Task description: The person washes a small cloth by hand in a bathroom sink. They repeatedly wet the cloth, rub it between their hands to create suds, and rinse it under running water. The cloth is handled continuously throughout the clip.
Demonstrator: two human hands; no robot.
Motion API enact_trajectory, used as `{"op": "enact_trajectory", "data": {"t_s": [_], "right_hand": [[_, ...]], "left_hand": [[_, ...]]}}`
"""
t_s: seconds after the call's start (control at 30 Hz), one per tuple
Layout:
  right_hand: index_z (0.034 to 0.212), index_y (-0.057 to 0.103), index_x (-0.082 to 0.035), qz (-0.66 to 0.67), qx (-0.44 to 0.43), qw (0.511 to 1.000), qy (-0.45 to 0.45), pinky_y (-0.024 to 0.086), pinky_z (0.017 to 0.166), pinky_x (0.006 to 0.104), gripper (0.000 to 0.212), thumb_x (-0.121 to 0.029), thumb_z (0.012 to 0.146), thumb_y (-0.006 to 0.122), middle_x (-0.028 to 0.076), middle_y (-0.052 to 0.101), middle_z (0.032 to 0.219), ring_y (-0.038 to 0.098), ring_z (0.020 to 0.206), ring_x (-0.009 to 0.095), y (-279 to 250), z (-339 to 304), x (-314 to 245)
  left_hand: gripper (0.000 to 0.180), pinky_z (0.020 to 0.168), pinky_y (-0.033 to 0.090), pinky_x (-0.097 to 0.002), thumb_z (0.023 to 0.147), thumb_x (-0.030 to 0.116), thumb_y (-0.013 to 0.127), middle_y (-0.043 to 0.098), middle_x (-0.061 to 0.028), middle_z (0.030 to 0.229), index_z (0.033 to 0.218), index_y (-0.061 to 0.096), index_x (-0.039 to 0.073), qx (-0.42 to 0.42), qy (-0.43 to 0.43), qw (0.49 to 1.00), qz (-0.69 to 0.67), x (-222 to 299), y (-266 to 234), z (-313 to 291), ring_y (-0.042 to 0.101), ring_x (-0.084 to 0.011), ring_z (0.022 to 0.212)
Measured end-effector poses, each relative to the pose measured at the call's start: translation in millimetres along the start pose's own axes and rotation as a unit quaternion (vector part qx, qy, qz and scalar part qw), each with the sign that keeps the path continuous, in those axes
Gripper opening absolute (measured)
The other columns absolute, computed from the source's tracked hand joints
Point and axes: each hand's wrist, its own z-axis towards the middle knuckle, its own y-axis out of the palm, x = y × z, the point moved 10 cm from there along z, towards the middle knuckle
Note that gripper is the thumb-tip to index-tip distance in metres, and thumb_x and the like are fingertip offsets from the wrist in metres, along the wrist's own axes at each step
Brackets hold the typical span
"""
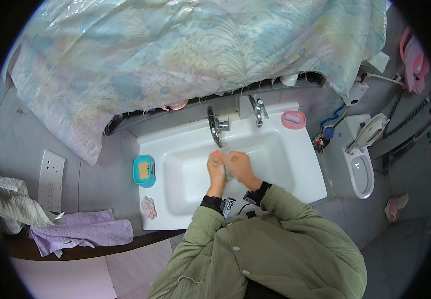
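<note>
My left hand (216, 167) and my right hand (242, 168) are close together over the white sink (181, 169), just below the spout of the nearer chrome faucet (214, 127). Both hands have curled fingers. Between them is a small greyish, blurred thing (229, 173), perhaps soft; its kind cannot be made out. Black bands circle both wrists below the green sleeves. Whether water runs from the spout does not show clearly.
A teal soap dish (138, 174) with a yellow block and a crumpled pink cloth (148, 208) lie on the sink's left rim. A pink soap dish (301, 124) and second faucet (259, 112) are at the back right. A patterned cover (200, 50) hangs beyond; a toilet (368, 194) stands right.
</note>
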Motion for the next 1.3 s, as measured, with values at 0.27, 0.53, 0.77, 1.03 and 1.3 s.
{"op": "enact_trajectory", "data": {"t_s": [0.27,0.53,0.77,1.03,1.3], "right_hand": [[0.084,0.061,-0.010,-0.235,0.123,0.936,-0.231,0.043,0.044,0.0372,0.024,-0.033,0.082,0.057,0.008,0.055,0.053,0.055,0.047,0.028,-9,-18,-71],[0.063,0.060,-0.010,-0.217,0.157,0.957,-0.114,0.042,0.043,0.0422,0.034,-0.036,0.084,0.053,0.013,0.058,0.056,0.056,0.047,0.031,-20,3,-45],[0.071,0.061,-0.012,-0.283,0.101,0.934,-0.193,0.045,0.045,0.0411,0.027,-0.032,0.085,0.051,0.012,0.060,0.059,0.057,0.048,0.031,1,-4,-53],[0.072,0.061,-0.016,-0.334,0.019,0.909,-0.247,0.042,0.043,0.0431,0.022,-0.026,0.087,0.049,0.011,0.058,0.056,0.056,0.046,0.030,22,-2,-51],[0.062,0.057,-0.009,-0.216,0.087,0.899,-0.371,0.040,0.044,0.0383,0.032,-0.028,0.087,0.052,0.012,0.052,0.051,0.053,0.046,0.030,5,-27,-98]], "left_hand": [[0.041,0.065,0.043,-0.0261,0.092,0.040,0.049,0.057,-0.0043,0.084,0.090,0.058,0.000,-0.061,-0.137,0.985,-0.089,-31,25,-6,0.051,-0.0114,0.075],[0.051,0.067,0.047,-0.0292,0.089,0.046,0.050,0.059,-0.0069,0.092,0.101,0.057,-0.003,-0.030,-0.174,0.982,-0.070,-33,20,-3,0.055,-0.0158,0.079],[0.041,0.058,0.044,-0.0295,0.090,0.042,0.051,0.054,-0.0025,0.079,0.082,0.057,0.002,-0.045,-0.076,0.991,0.105,-14,16,7,0.050,-0.0145,0.068],[0.054,0.061,0.042,-0.0280,0.089,0.047,0.049,0.056,-0.0050,0.077,0.085,0.060,-0.005,-0.036,-0.153,0.987,0.020,-28,18,3,0.047,-0.0129,0.067],[0.050,0.059,0.042,-0.0292,0.090,0.043,0.051,0.057,-0.0049,0.077,0.081,0.060,-0.006,-0.063,-0.132,0.989,-0.006,-22,18,10,0.049,-0.0131,0.068]]}}
